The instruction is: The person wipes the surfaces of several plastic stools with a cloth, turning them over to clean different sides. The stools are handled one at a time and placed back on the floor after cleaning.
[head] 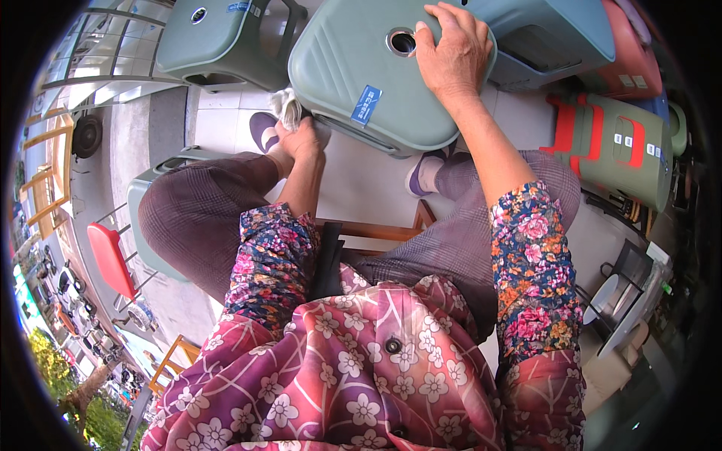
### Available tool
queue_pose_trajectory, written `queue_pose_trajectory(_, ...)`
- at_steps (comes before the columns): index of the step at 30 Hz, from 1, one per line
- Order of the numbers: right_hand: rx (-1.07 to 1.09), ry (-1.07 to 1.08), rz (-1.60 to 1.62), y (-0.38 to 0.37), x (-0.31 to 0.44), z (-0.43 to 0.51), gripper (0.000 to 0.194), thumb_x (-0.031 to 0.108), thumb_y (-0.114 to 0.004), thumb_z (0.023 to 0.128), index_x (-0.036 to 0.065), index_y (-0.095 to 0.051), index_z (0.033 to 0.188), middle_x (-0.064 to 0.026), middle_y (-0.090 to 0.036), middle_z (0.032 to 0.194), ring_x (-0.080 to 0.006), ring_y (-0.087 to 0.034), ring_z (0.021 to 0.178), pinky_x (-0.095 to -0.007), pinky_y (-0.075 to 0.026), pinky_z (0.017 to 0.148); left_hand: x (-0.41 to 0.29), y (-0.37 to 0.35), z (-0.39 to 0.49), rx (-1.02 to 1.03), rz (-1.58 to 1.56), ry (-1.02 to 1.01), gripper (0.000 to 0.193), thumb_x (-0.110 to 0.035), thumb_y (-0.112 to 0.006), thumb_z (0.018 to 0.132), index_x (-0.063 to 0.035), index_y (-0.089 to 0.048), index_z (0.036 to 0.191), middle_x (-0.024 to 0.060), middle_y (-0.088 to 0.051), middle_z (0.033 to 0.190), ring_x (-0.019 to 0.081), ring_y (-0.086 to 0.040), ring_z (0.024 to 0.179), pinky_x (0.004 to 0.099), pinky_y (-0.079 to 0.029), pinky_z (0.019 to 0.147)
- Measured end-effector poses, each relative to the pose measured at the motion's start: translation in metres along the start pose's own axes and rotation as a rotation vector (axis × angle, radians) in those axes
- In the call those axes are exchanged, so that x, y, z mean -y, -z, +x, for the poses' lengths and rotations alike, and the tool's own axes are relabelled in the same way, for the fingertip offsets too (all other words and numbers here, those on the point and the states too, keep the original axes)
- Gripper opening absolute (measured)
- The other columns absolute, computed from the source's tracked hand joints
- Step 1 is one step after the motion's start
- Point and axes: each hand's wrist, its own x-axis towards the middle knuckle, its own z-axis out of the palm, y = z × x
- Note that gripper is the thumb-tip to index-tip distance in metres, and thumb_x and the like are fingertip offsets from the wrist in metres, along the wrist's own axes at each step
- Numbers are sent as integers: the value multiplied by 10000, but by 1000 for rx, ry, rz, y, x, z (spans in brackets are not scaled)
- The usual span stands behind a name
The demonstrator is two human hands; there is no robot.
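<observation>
A grey-green plastic stool (pixel 338 62) stands before me, its seat facing up. The seat has a metal-rimmed round hole and a blue sticker (pixel 366 105) with writing. My right hand (pixel 456 56) rests on the seat just right of the hole, palm down with fingers apart. Lower down, my left hand (pixel 303 138) is closed around a whitish cloth (pixel 287 110), close to the stool's left front corner. Part of the left hand's grip is hidden from above.
Another grey-green stool (pixel 217 42) is at the upper left, with a blue stool (pixel 544 39) and red stool (pixel 632 56) at right. A green-and-red plastic stool (pixel 615 146) lies beyond my right knee. A red-backed chair (pixel 111 259) is at left; pans (pixel 606 296) sit at right.
</observation>
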Motion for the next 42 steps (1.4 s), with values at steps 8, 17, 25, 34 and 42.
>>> queue_pose_trajectory(8,-17,19,-46,-1,-10,1,337,304,-685,900,169,-715,1207,-6,-620,1315,-276,-492,1271,-462,-365,1088,-10,-20,-121,306,225,23,705,4,-706,782,-64,-461,1440,141,-654,1302,263,-641,1163,370,-491,1026)
queue_pose_trajectory(17,2,63,-73,-2,-15,1,340,307,-673,911,174,-710,1221,-4,-613,1344,-275,-488,1283,-464,-357,1101,20,-3,-132,830,711,-61,646,-82,-738,787,-83,-524,1397,105,-714,1185,244,-685,1078,359,-529,958)
queue_pose_trajectory(25,10,53,-82,1,-19,0,340,311,-663,921,174,-707,1229,-2,-613,1350,-271,-488,1287,-455,-358,1107,-66,-3,-71,-344,-145,420,577,-71,-710,834,-30,-486,1364,182,-633,1248,333,-672,1047,426,-565,919)
queue_pose_trajectory(34,28,45,-86,-3,-12,2,342,309,-650,930,170,-706,1238,3,-609,1356,-271,-485,1291,-461,-357,1111,-85,-3,-104,171,-330,-31,658,12,-660,828,-68,-406,1430,135,-596,1263,290,-657,1054,426,-606,772)
queue_pose_trajectory(42,19,70,-126,-2,-15,4,344,302,-647,932,166,-704,1243,-14,-608,1352,-277,-493,1289,-467,-358,1112,-51,3,-179,558,-97,-230,640,-73,-735,796,-67,-457,1372,90,-592,1244,220,-593,1129,370,-481,1017)
